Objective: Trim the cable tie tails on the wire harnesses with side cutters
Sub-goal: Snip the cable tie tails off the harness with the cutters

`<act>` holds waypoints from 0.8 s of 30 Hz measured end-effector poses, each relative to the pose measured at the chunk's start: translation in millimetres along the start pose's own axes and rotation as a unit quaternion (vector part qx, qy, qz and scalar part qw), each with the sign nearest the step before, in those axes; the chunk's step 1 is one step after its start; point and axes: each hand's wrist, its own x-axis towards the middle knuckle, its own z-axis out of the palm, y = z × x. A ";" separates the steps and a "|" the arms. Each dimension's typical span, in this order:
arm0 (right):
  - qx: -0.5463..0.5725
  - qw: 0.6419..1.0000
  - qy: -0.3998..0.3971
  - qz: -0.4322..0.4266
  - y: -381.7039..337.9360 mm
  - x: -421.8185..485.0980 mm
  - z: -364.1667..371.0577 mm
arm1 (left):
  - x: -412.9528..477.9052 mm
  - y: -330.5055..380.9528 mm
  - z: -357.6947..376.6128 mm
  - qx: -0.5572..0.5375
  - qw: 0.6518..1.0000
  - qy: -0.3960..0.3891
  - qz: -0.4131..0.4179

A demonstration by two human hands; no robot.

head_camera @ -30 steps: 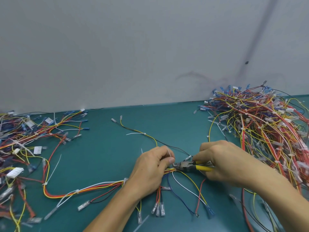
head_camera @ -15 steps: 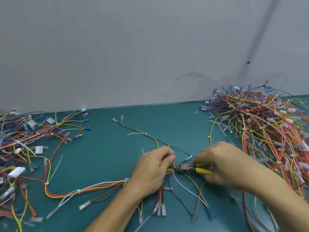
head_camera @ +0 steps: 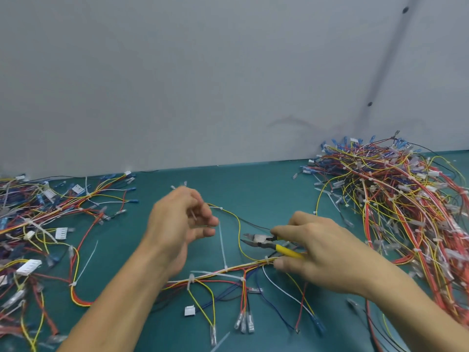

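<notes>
**Status of work, near to far**

1. Lower centre of the frame: the harness in work [head_camera: 228, 271] lies on the green mat [head_camera: 266, 189], running left to right, with its terminal leads fanned toward the bottom edge. A loose white offcut [head_camera: 219, 341] lies on the mat at the bottom edge.
2. On this harness, one long tie tail [head_camera: 222, 245] stands straight up the frame, uncut. A second tail [head_camera: 218, 274] lies along the bundle, also uncut. Judgement: at least two cuts are left here.
3. Centre right: the right hand [head_camera: 322, 252] grips the yellow handles of the side cutters [head_camera: 264, 242]. The jaws stand apart, point left, and sit just right of the upright tail without touching it.
4. Centre left: the left hand [head_camera: 177, 224] is raised off the mat, fingers curled, pinching a short white strip [head_camera: 193, 215]. Judgement: probably a severed tail awaiting disposal.
5. Left edge: a spread of harnesses [head_camera: 38, 224] shows several long tails, one of them [head_camera: 87, 260] near the lower left.
6. Right edge, far: a large heap of harnesses [head_camera: 393, 199] rests against the grey wall [head_camera: 228, 85]. Its trim state cannot be told.

Overall judgement: the task is in mid-run, with much stock outstanding.
</notes>
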 end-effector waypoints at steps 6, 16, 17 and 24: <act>-0.034 0.998 0.017 0.046 -7.3 24.0 0.5 | 31.9 13.6 -32.8 -0.038 0.997 0.006 -0.074; -0.174 0.979 0.086 0.060 -12.2 83.5 9.8 | 101.9 -13.2 -53.4 0.646 0.731 -0.159 0.152; -0.168 0.980 0.084 0.059 -12.5 88.8 12.0 | 105.7 -16.5 -47.8 0.639 0.728 -0.181 0.169; -0.139 0.984 0.099 0.060 -14.4 107.4 24.4 | 121.1 -39.6 -27.0 0.528 0.802 -0.209 0.184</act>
